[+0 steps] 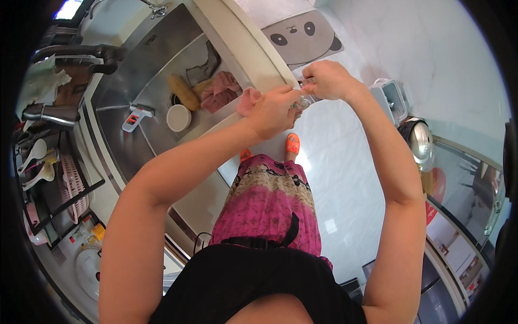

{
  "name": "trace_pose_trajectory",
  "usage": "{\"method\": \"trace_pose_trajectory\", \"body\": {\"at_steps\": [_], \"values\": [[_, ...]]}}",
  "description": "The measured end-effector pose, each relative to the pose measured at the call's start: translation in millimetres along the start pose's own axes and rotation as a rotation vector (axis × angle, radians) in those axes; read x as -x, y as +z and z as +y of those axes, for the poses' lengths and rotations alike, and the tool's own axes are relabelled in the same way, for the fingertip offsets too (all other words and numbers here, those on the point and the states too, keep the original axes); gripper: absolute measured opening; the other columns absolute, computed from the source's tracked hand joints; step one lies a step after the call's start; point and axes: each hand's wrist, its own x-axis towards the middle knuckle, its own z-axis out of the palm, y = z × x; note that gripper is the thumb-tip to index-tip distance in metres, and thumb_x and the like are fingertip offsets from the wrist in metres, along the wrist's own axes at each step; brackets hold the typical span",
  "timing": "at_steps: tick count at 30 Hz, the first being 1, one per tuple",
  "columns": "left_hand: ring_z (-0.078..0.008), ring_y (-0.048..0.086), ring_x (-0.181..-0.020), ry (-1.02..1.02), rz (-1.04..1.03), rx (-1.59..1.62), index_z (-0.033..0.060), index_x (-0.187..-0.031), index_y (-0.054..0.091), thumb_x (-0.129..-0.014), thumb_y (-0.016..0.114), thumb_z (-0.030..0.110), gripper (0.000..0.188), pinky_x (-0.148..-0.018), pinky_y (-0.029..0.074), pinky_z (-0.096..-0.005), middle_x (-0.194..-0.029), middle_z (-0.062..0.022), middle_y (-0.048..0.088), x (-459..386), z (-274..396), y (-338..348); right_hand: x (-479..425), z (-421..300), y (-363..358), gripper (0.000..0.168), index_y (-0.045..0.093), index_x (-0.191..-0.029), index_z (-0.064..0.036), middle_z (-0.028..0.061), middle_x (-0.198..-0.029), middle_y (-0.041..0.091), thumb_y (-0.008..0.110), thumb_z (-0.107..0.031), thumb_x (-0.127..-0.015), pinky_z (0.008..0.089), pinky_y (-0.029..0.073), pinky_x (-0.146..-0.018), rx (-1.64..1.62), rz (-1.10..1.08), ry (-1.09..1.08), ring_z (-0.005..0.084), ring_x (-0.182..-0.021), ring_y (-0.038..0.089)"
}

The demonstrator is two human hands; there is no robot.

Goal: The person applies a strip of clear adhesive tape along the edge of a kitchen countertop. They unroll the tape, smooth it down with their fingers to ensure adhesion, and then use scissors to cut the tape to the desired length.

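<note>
My left hand (273, 110) is closed around a crumpled clear item (301, 103), which looks like thin plastic. It is out over the floor, just past the sink counter's edge. My right hand (328, 80) pinches at the same item from the other side, with the fingertips of both hands close together. Fingers partly cover the item, so its full shape is hidden. A pink cloth (247, 101) lies on the counter rim (259, 48) beside my left hand. In the steel sink (139, 77) are another pink cloth (220, 91), a long yellowish vegetable (183, 92) and a round white lid or bowl (179, 118).
A grey-handled scraper or brush (137, 117) and dark mesh (206, 65) also lie in the sink. A faucet (158, 11) stands at its far rim. Left are a utensil rack (60, 190) and pink basket (73, 184). A panda mat (303, 38) and grey bin (390, 101) are on the right.
</note>
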Motion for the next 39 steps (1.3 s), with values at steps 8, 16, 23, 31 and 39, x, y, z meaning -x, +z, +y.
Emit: {"method": "trace_pose_trajectory", "body": {"at_steps": [8,16,23,31,39], "values": [[-0.0196,0.059,-0.052,-0.013,-0.091,-0.142,-0.0029,-0.081,0.061,-0.078,0.053,-0.005,0.009,-0.047,0.046,-0.0291,-0.073,-0.0096,0.056,11.5,2.4,-34.7,-1.3,1.1,-8.8,0.025,0.067,-0.082,-0.005,0.0115,-0.082,0.067,0.07,-0.027,-0.069,0.0389,0.048,-0.073,0.005,-0.073,0.03,0.0291,-0.082,0.063],[-0.0244,0.064,-0.066,-0.302,-0.035,-0.3,0.0013,-0.081,0.064,-0.075,0.06,0.008,0.009,-0.057,0.049,-0.0352,-0.066,-0.0099,0.064,-17.4,30.1,-20.7,-6.6,-4.4,-17.6,0.022,0.066,-0.08,-0.005,0.011,-0.083,0.067,0.069,-0.026,-0.07,0.0397,0.047,-0.074,0.056,-0.143,-0.041,0.0279,-0.085,0.063],[-0.0285,0.064,-0.068,-0.232,0.099,-0.448,-0.0012,-0.078,0.058,-0.074,0.06,0.005,0.007,-0.061,0.049,-0.0379,-0.069,-0.0142,0.064,-14.7,23.5,-8.7,-9.9,5.8,-0.7,0.022,0.065,-0.075,-0.008,0.0073,-0.076,0.066,0.072,-0.028,-0.07,0.0387,0.045,-0.069,0.1,0.0,-0.144,0.0269,-0.078,0.063],[-0.0317,0.064,-0.071,-0.373,0.29,-0.393,-0.0025,-0.081,0.057,-0.075,0.057,0.004,0.009,-0.064,0.048,-0.0402,-0.072,-0.0172,0.063,-13.0,19.9,9.9,-9.5,5.2,-1.4,0.024,0.066,-0.075,-0.008,0.0084,-0.078,0.066,0.072,-0.03,-0.069,0.0394,0.045,-0.07,0.096,-0.018,-0.127,0.0272,-0.081,0.063],[-0.0335,0.063,-0.072,-0.485,0.418,-0.373,-0.0019,-0.079,0.059,-0.073,0.059,0.008,0.011,-0.065,0.049,-0.04,-0.071,-0.0185,0.063,-16.3,16.9,7.4,-10.5,-5.0,-11.3,0.031,0.068,-0.089,-0.009,0.0113,-0.092,0.068,0.073,-0.032,-0.07,0.0392,0.044,-0.082,0.135,-0.111,-0.02,0.0274,-0.093,0.063]]}}
